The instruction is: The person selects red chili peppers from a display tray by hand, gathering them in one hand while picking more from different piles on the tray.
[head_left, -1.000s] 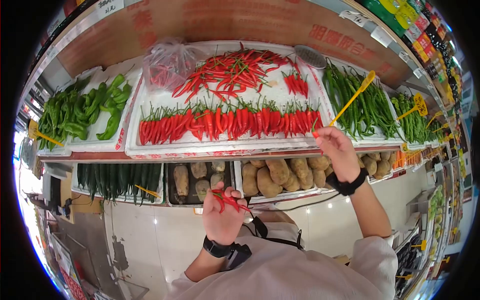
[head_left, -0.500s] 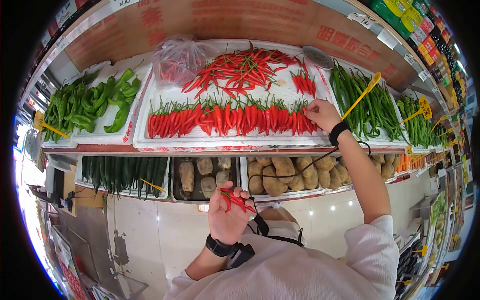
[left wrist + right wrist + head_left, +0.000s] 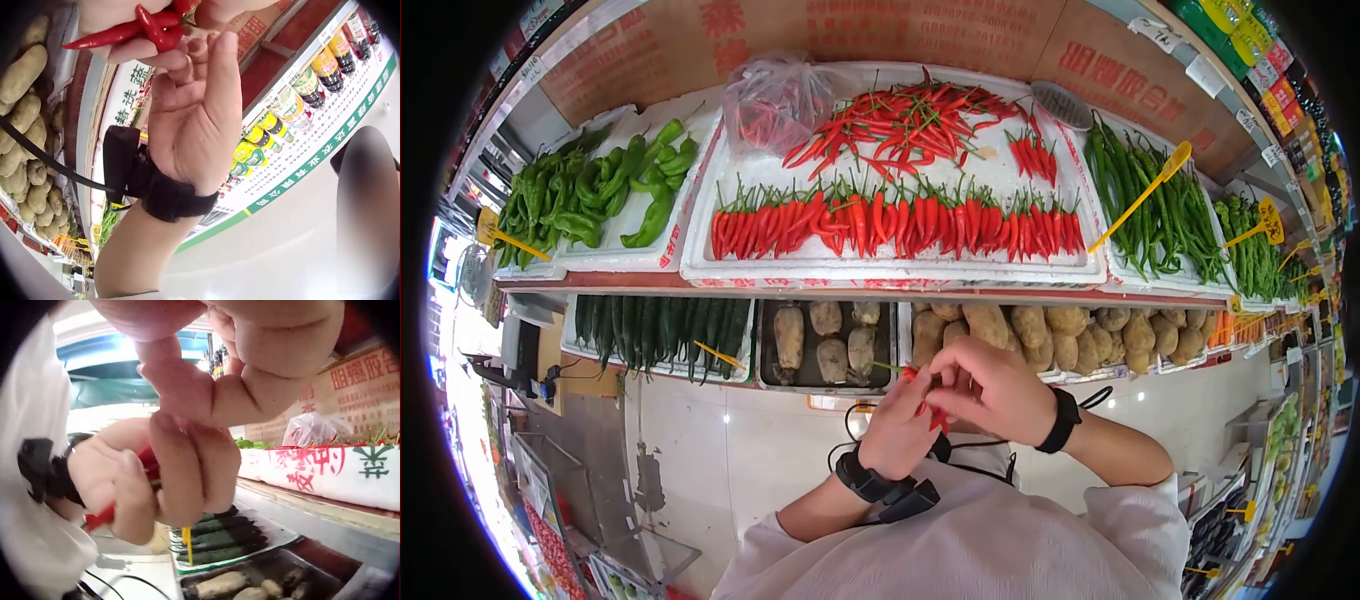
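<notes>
Left hand [image 3: 900, 430] curls its fingers round a few red peppers [image 3: 106, 36], which lie across them in front of the person's chest, with a green stem sticking out to the left. Close against it, the right hand [image 3: 1000, 398] has bent fingers bunched over the peppers; whether it pinches one, I cannot tell. Each wrist wears a black strap [image 3: 1062, 420].

Just beyond the hands, on the lower shelf, are potatoes [image 3: 1090, 345], a dark tray [image 3: 810, 342] of brown roots [image 3: 789, 340], and cucumbers [image 3: 660, 325] on the left.

Above these, a white foam box [image 3: 800, 274] holds an upright row of peppers [image 3: 900, 225] along its front, stems up. Behind the row lie a loose heap [image 3: 910, 130], a smaller bunch [image 3: 1032, 158] to the right, and a clear plastic bag [image 3: 775, 100] with red peppers inside.

Thick green peppers [image 3: 570, 200] sit left of the box, long thin green ones [image 3: 1135, 190] to its right, beside a yellow price tag [image 3: 1175, 160]. Printed cardboard [image 3: 960, 40] stands behind.
</notes>
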Available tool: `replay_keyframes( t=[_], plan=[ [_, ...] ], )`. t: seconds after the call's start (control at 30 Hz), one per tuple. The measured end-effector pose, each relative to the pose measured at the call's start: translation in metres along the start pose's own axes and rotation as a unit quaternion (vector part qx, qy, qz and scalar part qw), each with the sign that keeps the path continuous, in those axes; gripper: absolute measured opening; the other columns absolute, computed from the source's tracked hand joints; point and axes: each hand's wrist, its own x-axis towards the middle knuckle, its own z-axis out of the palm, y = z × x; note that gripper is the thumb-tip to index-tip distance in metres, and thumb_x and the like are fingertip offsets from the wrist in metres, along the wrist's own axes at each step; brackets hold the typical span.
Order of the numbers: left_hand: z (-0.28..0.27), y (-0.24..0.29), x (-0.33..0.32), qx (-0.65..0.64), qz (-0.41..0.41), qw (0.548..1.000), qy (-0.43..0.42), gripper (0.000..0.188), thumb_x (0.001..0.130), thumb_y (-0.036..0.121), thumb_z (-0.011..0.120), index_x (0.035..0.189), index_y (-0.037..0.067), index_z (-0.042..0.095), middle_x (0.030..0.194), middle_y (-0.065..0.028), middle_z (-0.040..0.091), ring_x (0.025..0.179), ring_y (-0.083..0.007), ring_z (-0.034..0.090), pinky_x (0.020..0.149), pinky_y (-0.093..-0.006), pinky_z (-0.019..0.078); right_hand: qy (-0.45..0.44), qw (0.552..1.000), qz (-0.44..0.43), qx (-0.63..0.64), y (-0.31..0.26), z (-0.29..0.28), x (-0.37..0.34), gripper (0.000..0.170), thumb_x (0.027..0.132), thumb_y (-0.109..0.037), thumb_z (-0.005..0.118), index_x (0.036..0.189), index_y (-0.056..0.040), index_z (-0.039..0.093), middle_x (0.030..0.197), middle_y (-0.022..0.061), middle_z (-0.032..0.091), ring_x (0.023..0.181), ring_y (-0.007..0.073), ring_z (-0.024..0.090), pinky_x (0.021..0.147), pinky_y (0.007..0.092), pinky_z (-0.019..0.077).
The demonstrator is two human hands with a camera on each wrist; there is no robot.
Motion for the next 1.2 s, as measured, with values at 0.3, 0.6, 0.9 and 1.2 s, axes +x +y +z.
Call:
replay_keyframes(
  t=[0.3, 0.6, 0.9, 1.2],
  plan=[
    [-0.005, -0.010, 0.003, 0.036, 0.024, 0.999, -0.006, 0.025, 0.103, 0.020, 0.041, 0.114, -0.001, 0.050, 0.100, -0.0067, 0.055, 0.085, -0.0129, 0.055, 0.077, -0.0268, 0.0468, -0.023, 0.986, 0.033, 0.165, 0.021, 0.002, -0.005, 0.011, 0.090, -0.007, 0.060, 0.095, -0.0027, 0.051, 0.090, 0.0051, 0.060, 0.073, 0.0090, 0.059, 0.064, 0.0253, 0.0481],
    [-0.006, -0.004, 0.003, -0.327, -0.110, 0.938, -0.041, 0.016, 0.102, 0.023, 0.042, 0.101, 0.010, 0.051, 0.094, -0.0051, 0.059, 0.084, -0.0192, 0.059, 0.068, -0.0300, 0.0460, 0.079, 0.942, 0.099, 0.312, -0.015, -0.039, 0.009, 0.009, 0.092, -0.007, 0.057, 0.097, -0.0067, 0.049, 0.089, 0.0062, 0.064, 0.068, 0.0066, 0.059, 0.055, 0.0186, 0.0471],
    [-0.013, -0.007, -0.001, -0.315, -0.097, 0.943, -0.046, 0.011, 0.101, 0.023, 0.044, 0.103, 0.015, 0.051, 0.089, -0.0038, 0.054, 0.075, -0.0184, 0.051, 0.064, -0.0282, 0.0412, 0.237, 0.959, 0.136, 0.071, 0.073, -0.176, 0.068, 0.009, 0.087, -0.007, 0.059, 0.093, -0.0025, 0.054, 0.076, 0.0043, 0.062, 0.055, 0.0080, 0.055, 0.044, 0.0210, 0.0395],
    [-0.012, -0.007, -0.001, -0.299, -0.113, 0.947, -0.042, 0.013, 0.101, 0.023, 0.043, 0.103, 0.014, 0.051, 0.090, -0.0043, 0.054, 0.075, -0.0183, 0.051, 0.068, -0.0295, 0.0419, 0.179, 0.962, 0.149, -0.140, 0.140, -0.189, 0.096, 0.009, 0.084, -0.006, 0.059, 0.091, -0.0001, 0.058, 0.072, 0.0050, 0.061, 0.057, 0.0122, 0.058, 0.056, 0.0273, 0.0482]
  ],
)
